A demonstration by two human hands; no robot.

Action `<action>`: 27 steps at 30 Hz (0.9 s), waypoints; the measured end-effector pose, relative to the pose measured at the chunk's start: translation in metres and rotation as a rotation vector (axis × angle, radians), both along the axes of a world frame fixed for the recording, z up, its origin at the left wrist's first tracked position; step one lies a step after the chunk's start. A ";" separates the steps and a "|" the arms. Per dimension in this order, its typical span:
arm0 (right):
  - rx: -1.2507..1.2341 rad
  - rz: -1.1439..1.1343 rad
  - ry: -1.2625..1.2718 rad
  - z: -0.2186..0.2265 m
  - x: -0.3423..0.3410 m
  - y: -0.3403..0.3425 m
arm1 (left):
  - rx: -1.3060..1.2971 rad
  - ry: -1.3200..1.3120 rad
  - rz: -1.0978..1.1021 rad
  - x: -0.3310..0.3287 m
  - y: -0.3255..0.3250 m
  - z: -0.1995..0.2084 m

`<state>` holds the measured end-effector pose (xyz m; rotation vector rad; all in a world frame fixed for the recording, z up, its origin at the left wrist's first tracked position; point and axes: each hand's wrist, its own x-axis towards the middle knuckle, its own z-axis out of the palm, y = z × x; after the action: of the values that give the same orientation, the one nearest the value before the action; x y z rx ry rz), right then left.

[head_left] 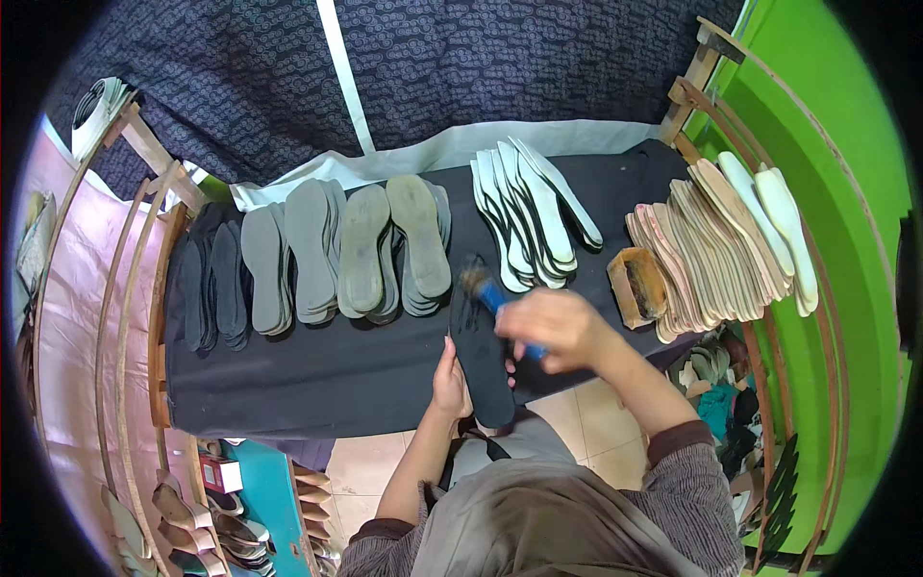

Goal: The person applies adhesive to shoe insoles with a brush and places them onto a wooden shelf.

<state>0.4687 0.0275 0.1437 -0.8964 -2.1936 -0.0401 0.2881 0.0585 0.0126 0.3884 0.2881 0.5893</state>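
Note:
My left hand (449,383) grips a black shoe insole (480,361) near its heel end, its thumb on one side and fingertips showing past the other edge. Over the toe end of that insole, my right hand (558,327) is closed round a brush with a blue handle (491,296). The brush's brown bristles (472,279) point to the far left and lie at or just above the insole; contact is hard to tell. Some wet-looking dark streaks show on the insole there. Slight motion blur softens the right hand.
A table with black cloth (308,385) bears rows of grey insoles (312,250), black insoles (231,288), white insoles (538,221) and beige insoles (721,250). An open yellowish-brown tin (636,288) stands at the right. Wooden rails (817,288) flank both sides.

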 end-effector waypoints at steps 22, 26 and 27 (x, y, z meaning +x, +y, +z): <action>-0.028 0.174 -0.031 -0.001 -0.017 -0.020 | -0.024 -0.025 0.031 -0.004 -0.003 -0.001; 0.088 -0.106 0.017 -0.003 0.001 -0.007 | 0.068 -0.209 -0.127 -0.006 0.002 -0.016; 0.124 -0.115 0.052 -0.006 0.002 -0.007 | 0.028 -0.130 -0.103 -0.005 -0.001 -0.013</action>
<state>0.4707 0.0201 0.1379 -0.9419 -2.0656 -0.2044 0.2826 0.0571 -0.0002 0.3876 0.1350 0.5152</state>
